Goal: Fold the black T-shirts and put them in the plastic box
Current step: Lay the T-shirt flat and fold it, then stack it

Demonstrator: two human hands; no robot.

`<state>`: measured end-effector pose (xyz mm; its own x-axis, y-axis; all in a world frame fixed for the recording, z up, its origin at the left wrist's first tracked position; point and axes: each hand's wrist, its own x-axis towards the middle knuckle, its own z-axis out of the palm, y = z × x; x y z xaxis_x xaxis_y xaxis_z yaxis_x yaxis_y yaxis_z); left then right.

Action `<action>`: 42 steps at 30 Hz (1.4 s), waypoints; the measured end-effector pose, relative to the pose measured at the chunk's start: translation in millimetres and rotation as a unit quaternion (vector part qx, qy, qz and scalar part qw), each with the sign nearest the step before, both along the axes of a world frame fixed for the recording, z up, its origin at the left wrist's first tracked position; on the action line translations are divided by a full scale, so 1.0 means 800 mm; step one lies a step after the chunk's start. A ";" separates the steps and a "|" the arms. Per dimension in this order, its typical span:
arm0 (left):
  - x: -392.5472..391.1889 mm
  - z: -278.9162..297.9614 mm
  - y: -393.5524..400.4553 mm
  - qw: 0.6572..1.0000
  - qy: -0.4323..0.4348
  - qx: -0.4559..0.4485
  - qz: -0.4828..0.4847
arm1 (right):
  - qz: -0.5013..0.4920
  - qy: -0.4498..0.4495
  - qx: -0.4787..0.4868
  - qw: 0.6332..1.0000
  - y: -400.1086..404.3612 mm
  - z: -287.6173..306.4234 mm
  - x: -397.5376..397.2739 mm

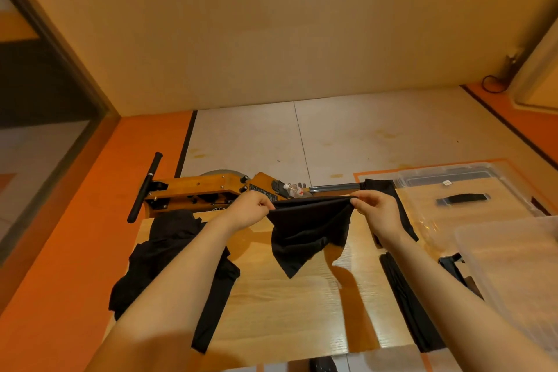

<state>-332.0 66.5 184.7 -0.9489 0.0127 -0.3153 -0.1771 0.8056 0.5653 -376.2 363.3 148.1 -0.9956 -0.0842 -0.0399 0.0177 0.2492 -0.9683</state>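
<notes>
A person's left hand (252,209) and right hand (376,209) pinch the two ends of the top edge of a black T-shirt (305,229), fingers curled tight on the cloth, and hold it raised above a light wooden table (287,305). The edge runs nearly taut between the two grips; below it the fabric sags and hangs in a loose point toward the tabletop, with its shadow falling on the wood under it.

To the left, under the left forearm, a heap of black T-shirts (169,257) lies crumpled at the table's edge, one strip trailing toward the near side. To the right, under the right forearm, a long dark piece of cloth (404,299) lies along the table. More black fabric (382,186) rests behind the right hand.

At far right stands a clear plastic box (513,269), near the person, and beyond it a clear lid (459,187) with a dark handle lies flat.

Behind the table sits a wooden rowing machine (199,190) with a black handlebar, a plastic bottle (294,189) resting on it, on an orange and white floor (75,235).
</notes>
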 end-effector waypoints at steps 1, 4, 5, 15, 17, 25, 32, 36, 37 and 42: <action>0.001 0.003 -0.001 1.000 0.005 -0.006 -0.004 | 0.003 0.003 -0.003 1.000 -0.001 0.004 -0.003; 0.002 0.005 -0.007 0.999 0.036 -0.038 -0.011 | 0.010 0.007 -0.005 1.000 -0.003 0.010 -0.012; 0.003 0.006 -0.009 0.998 0.050 -0.046 -0.007 | 0.011 0.008 -0.004 1.000 -0.002 0.011 -0.014; -0.011 0.033 -0.014 0.981 0.167 0.002 0.095 | 0.014 0.009 -0.009 1.000 -0.007 0.029 -0.048; -0.019 0.044 -0.016 0.976 0.185 0.008 0.116 | 0.018 0.009 -0.014 1.000 -0.011 0.038 -0.060; -0.050 0.080 -0.041 0.966 0.223 0.028 0.128 | 0.037 0.025 -0.030 0.999 -0.035 0.076 -0.108; -0.087 0.100 -0.052 0.946 0.213 0.119 0.214 | 0.043 0.032 -0.037 0.998 -0.063 0.105 -0.152; -0.098 0.116 -0.054 0.927 0.244 0.138 0.248 | 0.044 0.053 -0.041 0.997 -0.069 0.125 -0.164; -0.097 0.116 -0.054 0.925 0.246 0.143 0.251 | 0.044 0.055 -0.043 0.997 -0.069 0.126 -0.164; -0.065 0.095 -0.041 0.930 0.214 0.165 0.248 | 0.040 0.051 -0.031 0.997 -0.058 0.099 -0.140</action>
<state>-384.1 33.3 260.6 -0.9017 -0.4309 0.0357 -0.1832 0.4554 0.8712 -488.0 317.0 227.1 -0.9843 -0.1624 0.0697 -0.0999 0.1859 -0.9775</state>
